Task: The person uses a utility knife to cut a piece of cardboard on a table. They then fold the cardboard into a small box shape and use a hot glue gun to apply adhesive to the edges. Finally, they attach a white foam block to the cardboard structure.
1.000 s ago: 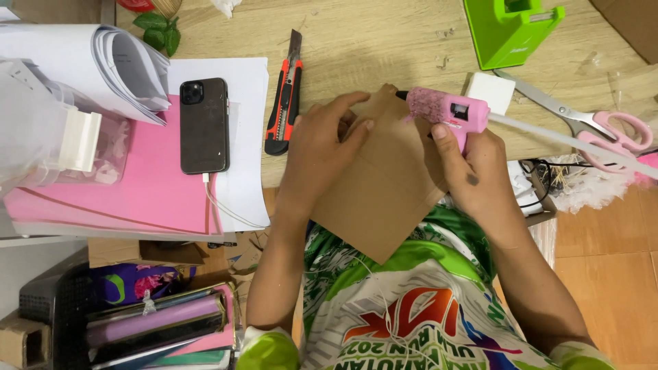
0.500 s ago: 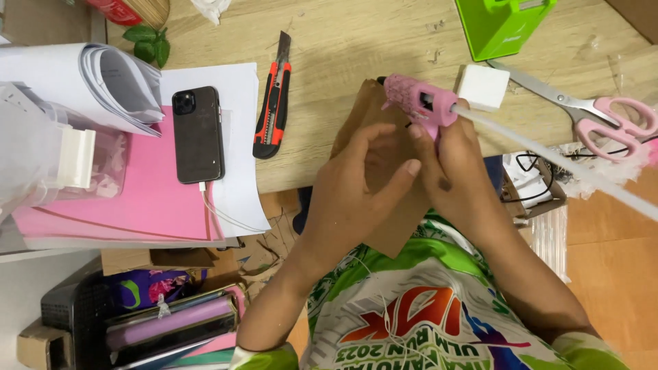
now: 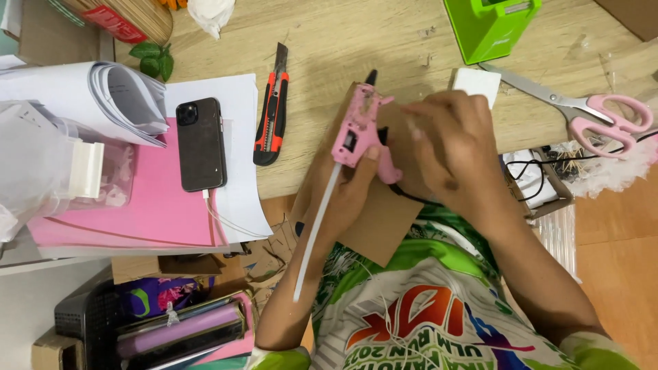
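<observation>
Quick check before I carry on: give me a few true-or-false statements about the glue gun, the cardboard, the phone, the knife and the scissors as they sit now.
1. The left hand holds the pink glue gun. True.
2. The right hand rests on the scissors. False: it is over the brown cardboard; the scissors lie apart.
3. The black phone lies on paper with a cable plugged in. True.
4. The utility knife is green. False: it is red and black.

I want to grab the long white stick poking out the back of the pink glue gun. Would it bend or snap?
The glue stick looks thin and long, so it probably flexes a little. It seems light. The left hand holds the glue gun, so tugging would likely shift the gun too.
</observation>
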